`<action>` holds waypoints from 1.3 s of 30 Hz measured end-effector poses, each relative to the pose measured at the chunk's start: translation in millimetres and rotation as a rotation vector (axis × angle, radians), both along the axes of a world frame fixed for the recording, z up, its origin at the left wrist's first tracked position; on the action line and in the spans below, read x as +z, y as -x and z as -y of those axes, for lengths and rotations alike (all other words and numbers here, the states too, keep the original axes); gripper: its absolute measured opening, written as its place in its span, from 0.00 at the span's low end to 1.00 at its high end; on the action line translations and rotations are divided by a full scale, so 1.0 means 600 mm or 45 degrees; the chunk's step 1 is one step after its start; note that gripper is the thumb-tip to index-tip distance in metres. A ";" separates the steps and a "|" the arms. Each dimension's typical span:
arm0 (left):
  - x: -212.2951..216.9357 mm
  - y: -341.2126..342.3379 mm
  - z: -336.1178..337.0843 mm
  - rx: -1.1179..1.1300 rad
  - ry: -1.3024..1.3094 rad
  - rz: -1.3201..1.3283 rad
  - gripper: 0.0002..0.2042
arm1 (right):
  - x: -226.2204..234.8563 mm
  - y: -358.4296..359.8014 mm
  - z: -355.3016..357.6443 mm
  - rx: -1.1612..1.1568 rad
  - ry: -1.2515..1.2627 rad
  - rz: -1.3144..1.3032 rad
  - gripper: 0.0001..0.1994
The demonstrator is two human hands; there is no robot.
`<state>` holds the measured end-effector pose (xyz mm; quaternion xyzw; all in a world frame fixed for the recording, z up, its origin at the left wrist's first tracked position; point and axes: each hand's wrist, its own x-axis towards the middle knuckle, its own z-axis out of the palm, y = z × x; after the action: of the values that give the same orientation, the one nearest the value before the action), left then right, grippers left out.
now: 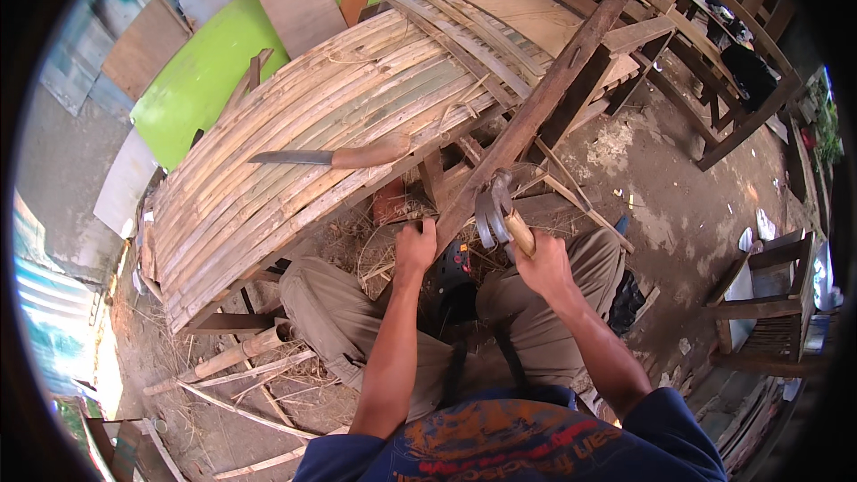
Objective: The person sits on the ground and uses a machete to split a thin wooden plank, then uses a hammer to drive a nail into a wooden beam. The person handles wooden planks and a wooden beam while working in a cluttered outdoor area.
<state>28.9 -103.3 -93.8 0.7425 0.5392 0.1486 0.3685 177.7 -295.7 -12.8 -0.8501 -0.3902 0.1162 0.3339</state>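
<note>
My right hand (542,261) is wrapped around the wooden handle of a claw hammer (493,214). The hammer's metal head is beside the long brown wooden beam (527,129), near its lower end. The beam slants from between my knees up to the far right. At that lower end, my left hand (415,246) is closed against the beam's left edge, its fingertips partly hidden. Left of the beam, a knife (330,157) with a wooden handle lies on a bench top of bamboo slats (295,152).
Loose bamboo strips (464,36) lie across the bench's far end. Wooden chair frames (714,71) stand at the far right, and another wooden piece (768,303) is at the right. Bamboo scraps (241,361) litter the dirt floor. Green panels (210,80) lean behind the bench.
</note>
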 end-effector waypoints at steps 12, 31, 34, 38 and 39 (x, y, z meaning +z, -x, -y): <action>-0.017 -0.008 -0.006 0.057 -0.071 -0.109 0.31 | -0.008 0.010 0.002 0.077 0.123 0.240 0.08; -0.117 0.038 -0.055 -0.109 -0.222 -0.160 0.30 | 0.075 0.087 0.019 0.286 -0.051 -0.058 0.09; -0.063 -0.012 -0.007 -0.048 -0.254 -0.046 0.30 | 0.068 0.122 0.048 0.540 -0.159 0.138 0.11; -0.017 -0.015 0.006 0.069 -0.065 -0.183 0.30 | -0.022 0.040 0.014 0.252 0.164 0.139 0.10; -0.004 -0.022 0.012 0.036 -0.027 -0.131 0.30 | -0.035 0.015 0.011 0.163 0.198 0.127 0.11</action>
<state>42.0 -110.4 -96.0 0.7452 0.5665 0.1211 0.3303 168.5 -302.2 -33.6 -0.8516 -0.4496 0.1247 0.2388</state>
